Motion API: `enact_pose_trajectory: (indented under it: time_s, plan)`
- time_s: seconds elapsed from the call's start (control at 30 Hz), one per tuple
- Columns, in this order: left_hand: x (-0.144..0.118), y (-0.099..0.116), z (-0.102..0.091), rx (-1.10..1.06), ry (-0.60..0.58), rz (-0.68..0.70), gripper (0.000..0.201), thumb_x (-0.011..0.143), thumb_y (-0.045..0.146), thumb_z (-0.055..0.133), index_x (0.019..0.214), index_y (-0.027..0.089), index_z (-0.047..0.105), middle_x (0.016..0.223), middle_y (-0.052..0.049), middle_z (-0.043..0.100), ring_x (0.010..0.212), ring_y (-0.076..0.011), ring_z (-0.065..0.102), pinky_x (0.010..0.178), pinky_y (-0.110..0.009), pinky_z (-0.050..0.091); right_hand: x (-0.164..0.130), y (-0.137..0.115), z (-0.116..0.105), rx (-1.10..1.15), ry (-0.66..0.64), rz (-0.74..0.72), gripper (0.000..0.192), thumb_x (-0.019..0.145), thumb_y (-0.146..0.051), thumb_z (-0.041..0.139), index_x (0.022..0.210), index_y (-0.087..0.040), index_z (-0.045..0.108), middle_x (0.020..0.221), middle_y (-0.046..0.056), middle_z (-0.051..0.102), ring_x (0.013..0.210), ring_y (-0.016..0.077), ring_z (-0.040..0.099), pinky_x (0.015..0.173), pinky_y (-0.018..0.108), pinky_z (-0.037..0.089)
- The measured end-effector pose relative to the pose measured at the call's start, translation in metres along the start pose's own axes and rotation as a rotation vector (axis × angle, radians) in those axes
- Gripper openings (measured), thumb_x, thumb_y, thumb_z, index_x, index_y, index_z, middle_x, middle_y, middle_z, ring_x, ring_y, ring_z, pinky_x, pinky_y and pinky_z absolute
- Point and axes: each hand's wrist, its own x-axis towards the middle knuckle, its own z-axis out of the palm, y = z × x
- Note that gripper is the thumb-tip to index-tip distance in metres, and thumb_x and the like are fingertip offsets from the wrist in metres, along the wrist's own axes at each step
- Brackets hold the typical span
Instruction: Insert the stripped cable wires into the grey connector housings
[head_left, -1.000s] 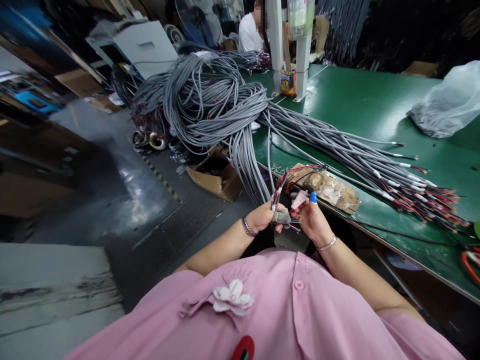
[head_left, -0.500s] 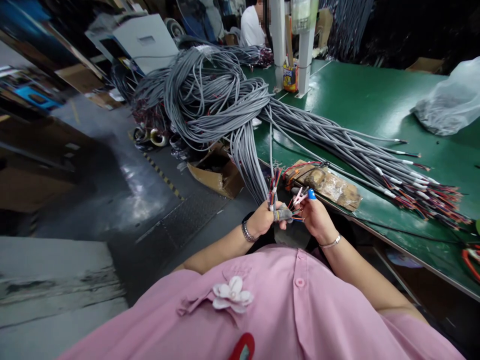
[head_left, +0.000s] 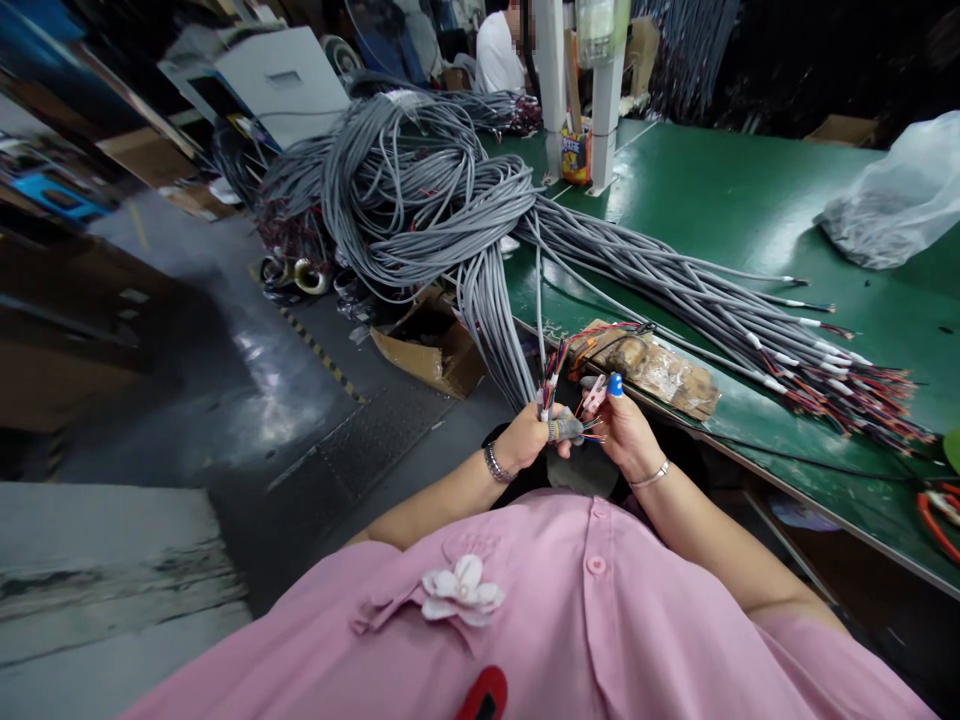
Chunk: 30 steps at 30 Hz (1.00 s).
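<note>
My left hand [head_left: 529, 438] grips the stripped end of a grey cable [head_left: 541, 330], whose coloured wires [head_left: 553, 372] fan out above the fist. A grey finger cot covers its thumb. Right beside it, my right hand [head_left: 626, 432], wearing a blue finger cot, pinches some of the thin coloured wires between its fingertips. Both hands hover just in front of the edge of the green table [head_left: 720, 210], over my pink shirt.
A large bundle of grey cables [head_left: 420, 200] spills from the table's left end, its stripped ends [head_left: 847, 385] spread to the right. A taped brown block [head_left: 652, 368] lies near the edge. Also present: a plastic bag [head_left: 892, 205], white posts [head_left: 577, 90], a cardboard box [head_left: 431, 345] on the floor, a seated person [head_left: 499, 55].
Both hands stay together on the wire end, shifting slightly. The fanned wires have been regrouped a little between the fingers, and the view has drifted a bit.
</note>
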Motion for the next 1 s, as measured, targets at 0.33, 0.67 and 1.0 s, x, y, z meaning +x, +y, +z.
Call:
enact_pose_trajectory:
  time_s: [0.33, 0.67, 1.0]
  plan:
    - [0.001, -0.001, 0.001, 0.043, 0.008, -0.005, 0.029, 0.071, 0.036, 0.072, 0.061, 0.01, 0.064, 0.045, -0.002, 0.059, 0.042, -0.0102, 0.053, 0.053, -0.023, 0.042, -0.002, -0.002, 0.002, -0.021, -0.008, 0.001, 0.039, 0.066, -0.052, 0.078, 0.077, -0.017, 0.068, 0.064, 0.0, 0.063, 0.055, 0.0116, 0.053, 0.052, 0.024, 0.045]
    - [-0.006, 0.003, 0.003, 0.039, 0.015, 0.024, 0.034, 0.07, 0.042, 0.073, 0.061, 0.011, 0.064, 0.045, -0.002, 0.058, 0.044, -0.0106, 0.053, 0.053, -0.024, 0.042, -0.008, -0.005, -0.001, 0.008, -0.098, 0.115, 0.053, 0.072, -0.071, 0.06, 0.083, -0.02, 0.066, 0.072, 0.001, 0.065, 0.054, 0.0118, 0.054, 0.051, 0.025, 0.045]
    - [-0.019, -0.002, 0.009, 0.017, 0.133, 0.138, 0.033, 0.075, 0.042, 0.07, 0.06, 0.013, 0.063, 0.05, -0.003, 0.06, 0.053, -0.0124, 0.057, 0.062, -0.026, 0.046, -0.012, -0.007, -0.008, -0.11, -0.065, -0.004, 0.027, 0.08, -0.046, 0.067, 0.084, -0.019, 0.067, 0.073, 0.001, 0.064, 0.06, 0.011, 0.053, 0.055, 0.023, 0.046]
